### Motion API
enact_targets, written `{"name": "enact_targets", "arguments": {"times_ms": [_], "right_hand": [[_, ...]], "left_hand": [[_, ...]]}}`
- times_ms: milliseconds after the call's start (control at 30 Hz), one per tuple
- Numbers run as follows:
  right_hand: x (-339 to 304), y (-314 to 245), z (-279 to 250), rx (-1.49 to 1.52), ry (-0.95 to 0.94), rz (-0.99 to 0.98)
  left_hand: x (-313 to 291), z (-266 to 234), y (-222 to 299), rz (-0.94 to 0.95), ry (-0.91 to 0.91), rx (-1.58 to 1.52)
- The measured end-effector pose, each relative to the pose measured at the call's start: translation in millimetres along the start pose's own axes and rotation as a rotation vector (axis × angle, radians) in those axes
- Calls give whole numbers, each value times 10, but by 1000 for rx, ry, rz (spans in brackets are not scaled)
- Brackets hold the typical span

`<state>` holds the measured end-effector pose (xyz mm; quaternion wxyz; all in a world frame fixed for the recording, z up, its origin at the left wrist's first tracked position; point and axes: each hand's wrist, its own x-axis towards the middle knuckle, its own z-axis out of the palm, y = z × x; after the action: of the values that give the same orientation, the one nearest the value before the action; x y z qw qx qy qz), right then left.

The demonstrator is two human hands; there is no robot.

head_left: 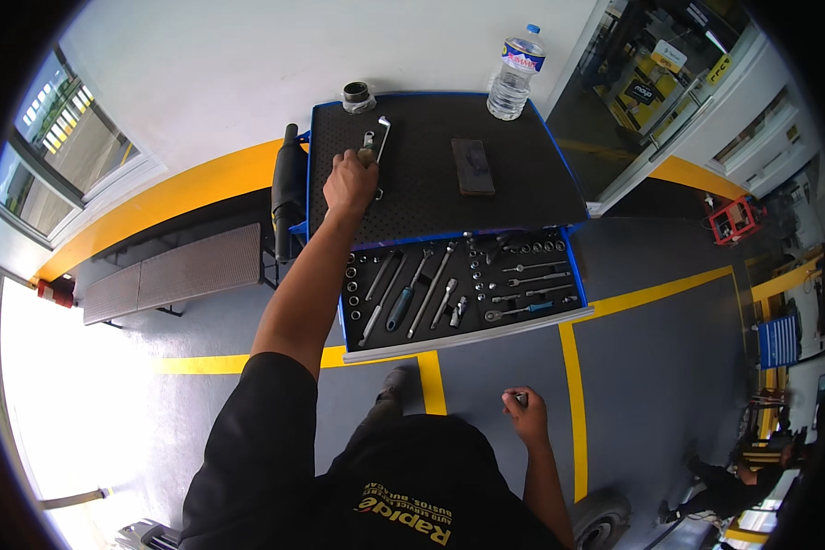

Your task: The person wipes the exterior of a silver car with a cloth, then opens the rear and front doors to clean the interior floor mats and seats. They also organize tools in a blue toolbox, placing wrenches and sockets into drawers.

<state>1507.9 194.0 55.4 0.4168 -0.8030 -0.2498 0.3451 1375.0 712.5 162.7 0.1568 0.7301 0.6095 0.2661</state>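
On the mat (431, 206), the left hand (349, 186) bends its fingers down near a wrench (384, 135); whether they pinch anything, I cannot tell. In front of the open drawer (458, 345), the right hand (530, 420) is curled round a small dark piece (522, 399). Rightward on the mat lie a phone (472, 167) and, upright beyond, a bottle (511, 90).

Wearer's two hands (350, 186), one phone (473, 168), one bottle (511, 90) — one tool cart (422, 203)
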Motion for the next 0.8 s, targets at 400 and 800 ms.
{"name": "enact_targets", "arguments": {"times_ms": [400,800], "right_hand": [[990,-241,1125,-6,83,-135],[1502,-352,1225,454,14,114]], "left_hand": [[170,254,-176,18,-558,176],[-2320,-1417,-2172,-321,-874,-1202]]}}
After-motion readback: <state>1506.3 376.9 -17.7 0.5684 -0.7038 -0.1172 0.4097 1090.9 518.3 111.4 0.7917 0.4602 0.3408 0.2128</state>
